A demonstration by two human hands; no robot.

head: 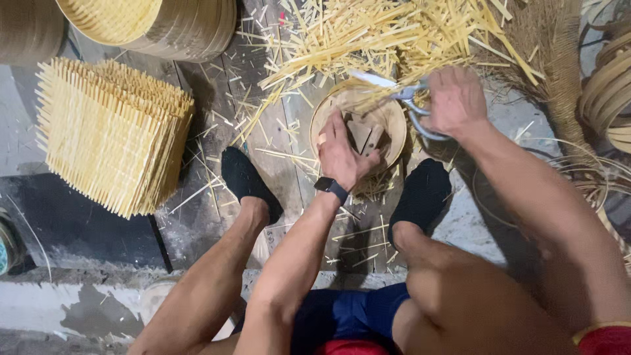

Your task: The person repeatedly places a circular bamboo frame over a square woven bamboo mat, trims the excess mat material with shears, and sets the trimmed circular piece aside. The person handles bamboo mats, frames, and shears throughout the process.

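The right hand (455, 100) has its grip closed through the handles of a pair of scissors (401, 98), whose blades point left and lie across the far rim of a small round bamboo tray (394, 125), among the strip ends that stick out there. The left hand (342, 154) presses down on the tray's near left side, fingers closed over its edge and holding it steady on the wooden floor (197, 85) between the two black-socked feet (246, 181). Judging by how things lie, the trimming is partway: loose ends still jut past the tray's far rim under the blades, while the right part of the rim reads as a smooth curve; the near part is hidden by the hand, so how much of the round is cut cannot be told. A big heap of cut bamboo slivers (368, 33) lies just beyond the tray, with more scattered around the feet, which suggests much cutting is done. To the left stands a thick stack of square woven mats (112, 131) with untrimmed fringes, seemingly work left. Far left sit round trays (164, 26) nested together, likely finished, and bamboo hoops (608, 85) lie at the right edge.
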